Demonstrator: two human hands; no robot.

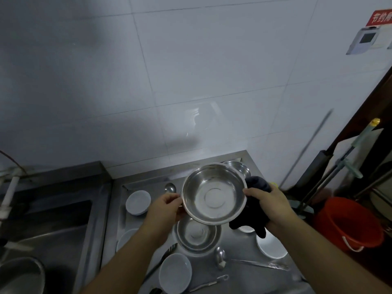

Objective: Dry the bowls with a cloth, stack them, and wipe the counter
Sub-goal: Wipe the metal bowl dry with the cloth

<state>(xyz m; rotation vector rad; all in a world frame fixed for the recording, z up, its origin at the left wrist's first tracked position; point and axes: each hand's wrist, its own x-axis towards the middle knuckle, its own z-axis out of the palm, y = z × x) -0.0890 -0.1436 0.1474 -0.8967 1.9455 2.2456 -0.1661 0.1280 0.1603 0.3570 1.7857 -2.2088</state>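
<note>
Steel bowl point(214, 193) hangs above the counter point(239, 247), mouth tilted toward the camera, between both hands: left hand point(167, 206) pinches its left rim, right hand point(269, 201) grips dark cloth point(252, 213) against its right rim.

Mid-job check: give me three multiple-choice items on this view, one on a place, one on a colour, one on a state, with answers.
1. Where is the steel bowl being dried?
A. Held above the counter
B. In the sink
C. Inside the bucket

2. What colour is the bucket?
A. Blue
B. Orange-red
C. White

3. What does the right hand hold?
A. Nothing
B. A spoon
C. The dark cloth and the bowl's rim

Answers: 1 A, both hands, the left hand included, hold it up over the counter; 2 B, it stands orange-red at right; 3 C, its fingers wrap the cloth against the rim.
</note>
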